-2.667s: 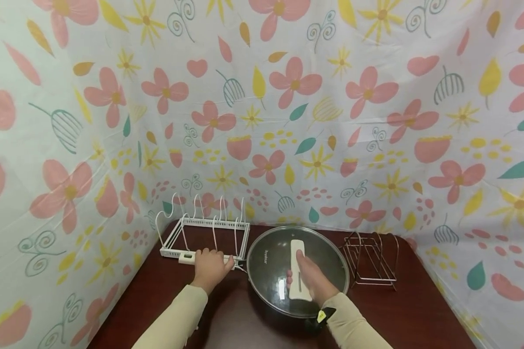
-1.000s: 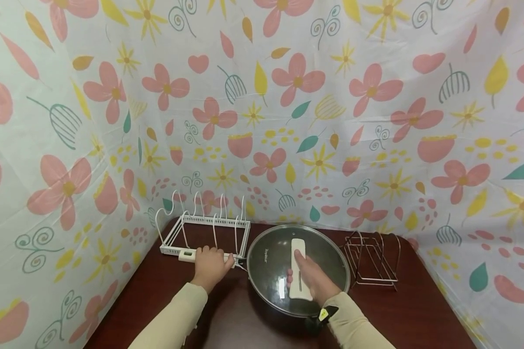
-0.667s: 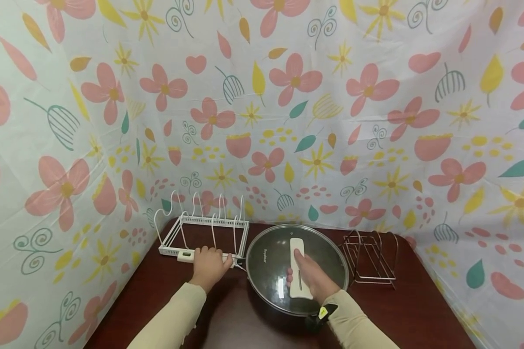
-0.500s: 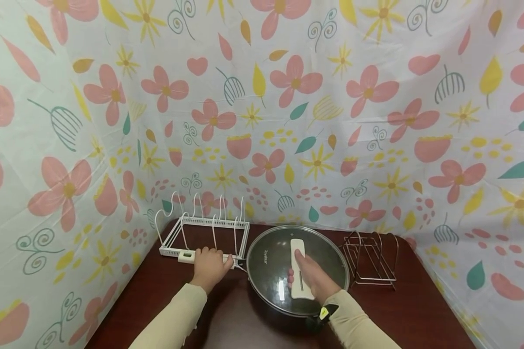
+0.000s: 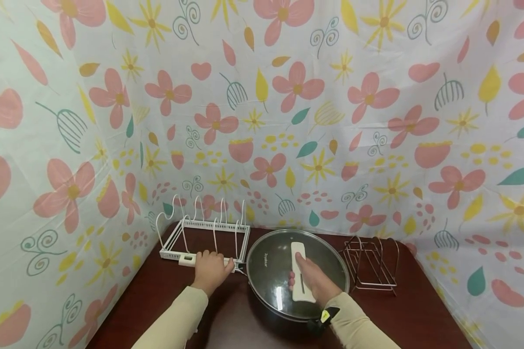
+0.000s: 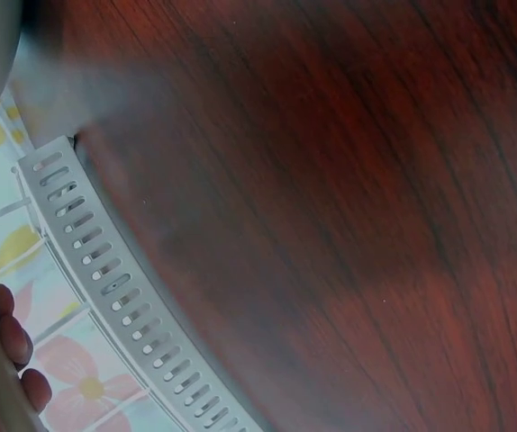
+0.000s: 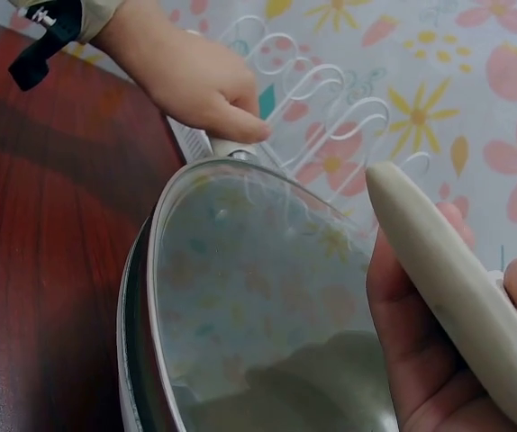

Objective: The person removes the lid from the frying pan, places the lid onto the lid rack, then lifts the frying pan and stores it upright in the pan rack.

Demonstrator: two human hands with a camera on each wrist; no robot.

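Observation:
A dark pan with a long cream handle stands at the middle of the table. Its glass lid has a metal rim and a cream bar-shaped knob. My left hand grips the pan handle from above, by the front of the white rack. My right hand holds the lid knob, thumb on top and fingers curled beneath. In the right wrist view the lid's rim lies over the pan's rim, with a dark band between them. The pan's inside shows only dimly through the glass.
A white wire rack with upright loops stands behind the left hand. To the right of the pan is a smaller metal wire rack. Flower-printed cloth closes off the back and sides of the reddish-brown table.
The head view has shifted slightly, so the scene sits a little lower in it. Both hands keep their grips on the pan handle and the lid knob.

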